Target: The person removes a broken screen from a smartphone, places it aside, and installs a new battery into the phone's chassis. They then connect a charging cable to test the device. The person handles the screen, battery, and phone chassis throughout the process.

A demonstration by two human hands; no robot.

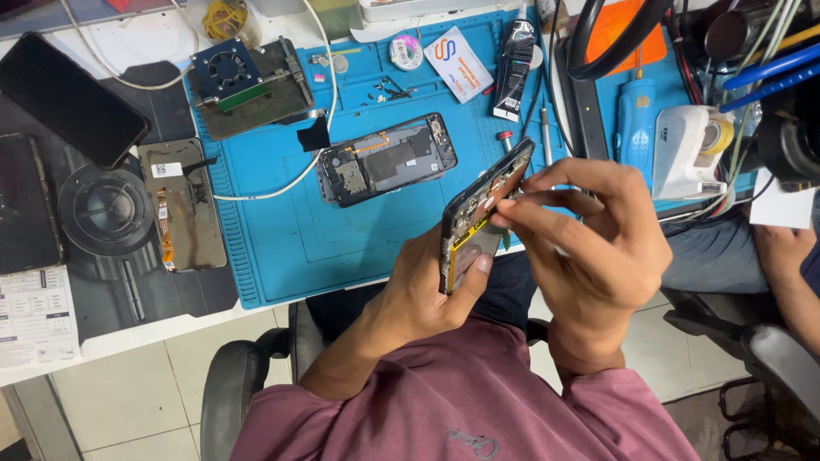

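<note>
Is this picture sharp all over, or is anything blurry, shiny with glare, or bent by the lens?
Head view: even, bright light; the blue mat and the opened phone lying on it look sharp; the left hand and right hand with their held phone are slightly soft; faint sheen on the loose screen; table edges curve near the corners.

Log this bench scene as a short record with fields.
left hand: grips an opened phone, tilted on edge
right hand: fingertips pinched at the phone's upper end
mat: blue work mat on the table
on mat: second opened phone lying flat, black glue tube
left of mat: loose screen panel
</note>
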